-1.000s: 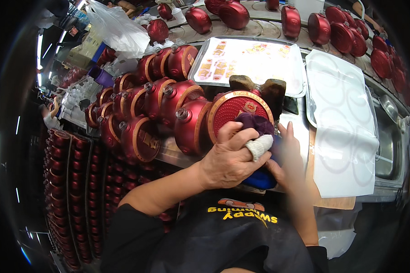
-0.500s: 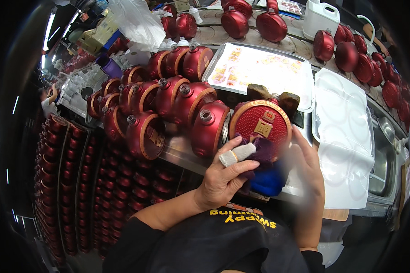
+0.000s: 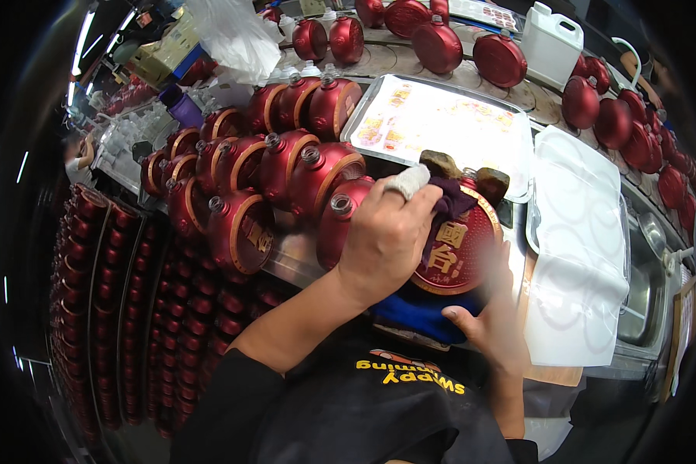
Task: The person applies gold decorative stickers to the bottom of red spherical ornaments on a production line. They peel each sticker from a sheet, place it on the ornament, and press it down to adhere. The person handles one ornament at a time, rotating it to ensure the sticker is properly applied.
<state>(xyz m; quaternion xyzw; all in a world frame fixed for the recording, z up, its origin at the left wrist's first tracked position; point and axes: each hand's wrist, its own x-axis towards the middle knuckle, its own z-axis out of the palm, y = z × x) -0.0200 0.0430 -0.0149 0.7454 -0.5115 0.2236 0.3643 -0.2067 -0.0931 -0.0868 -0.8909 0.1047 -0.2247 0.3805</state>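
Note:
A round, flat red bottle (image 3: 464, 240) with a gold rim and raised gold characters leans on a blue padded rest (image 3: 417, 315), its neck between two brown blocks (image 3: 493, 184). My left hand (image 3: 387, 240) is closed on a dark purple cloth (image 3: 452, 198), pressed to the bottle's upper left edge. A whitish sleeve (image 3: 408, 182) wraps one of its fingers. My right hand (image 3: 495, 317), partly blurred, is beside the bottle's lower right edge with thumb and fingers apart; whether it touches the bottle I cannot tell.
Several open-necked red bottles (image 3: 286, 170) crowd the table at left. Behind stands a metal tray (image 3: 348, 139) of stickers; white sheets (image 3: 576, 255) lie at right. Red bottles line a conveyor (image 3: 379, 66) near a white jug (image 3: 549, 46). A sink (image 3: 638, 309) is far right.
The bottle's large-character face now shows instead of the face with a small gold square. My left hand rose with the cloth to its upper edge; my right hand moved lower. Conveyor bottles shifted right.

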